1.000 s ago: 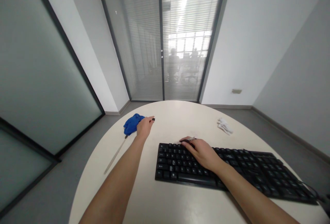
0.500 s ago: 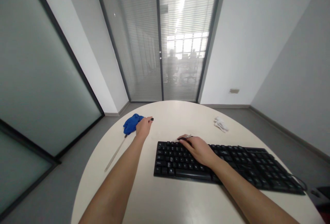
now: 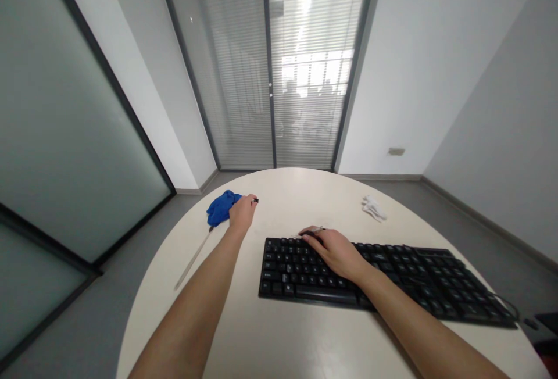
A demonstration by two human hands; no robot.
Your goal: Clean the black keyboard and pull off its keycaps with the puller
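Toward the worktop's [image 3: 300, 193] far-left edge, the left hand [image 3: 240, 215] pinches a black piece [image 3: 256, 200]; the right hand [image 3: 339, 251] grasps a dark object [image 3: 313, 235].

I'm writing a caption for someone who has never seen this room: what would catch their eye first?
Probably the long black keyboard, stretched across the pale round table beneath the right hand. Next, the crumpled bright blue cloth beside the left hand, toward the table's far left.
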